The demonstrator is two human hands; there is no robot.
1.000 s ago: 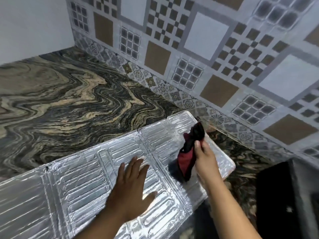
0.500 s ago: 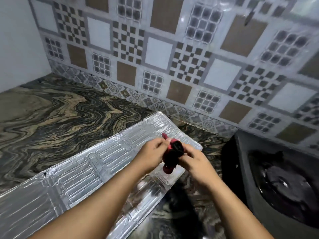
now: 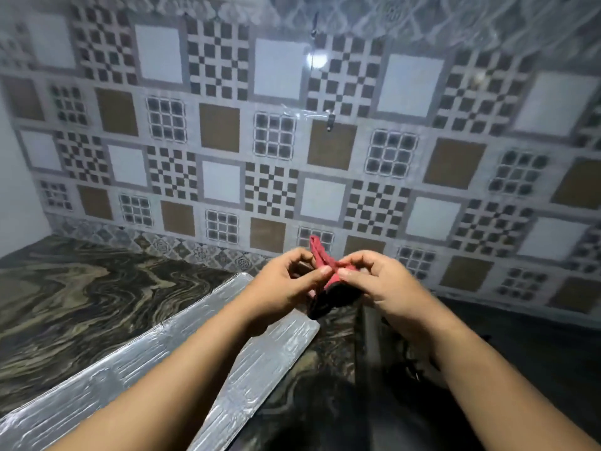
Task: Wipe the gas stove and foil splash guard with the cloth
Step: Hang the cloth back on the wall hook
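Note:
A red and black cloth [image 3: 327, 281] is bunched in mid-air in front of me, above the counter. My left hand [image 3: 286, 281] pinches its left side and my right hand [image 3: 383, 288] pinches its right side, thumbs nearly touching. The silver foil splash guard [image 3: 136, 379] lies flat on the marbled counter, running from the lower left under my left forearm. The dark gas stove [image 3: 520, 336] sits at the lower right, mostly hidden by my right arm and in shadow.
A patterned tile wall [image 3: 292, 141] fills the back, with a plain white wall [image 3: 13, 196] at the left. The marbled dark counter [image 3: 65, 294] stretches left of the foil. A dark shadow covers the bottom centre.
My left hand lifted off the foil and joined the right hand on the cloth. Both hands rose with the cloth, and my view tilted up toward the wall.

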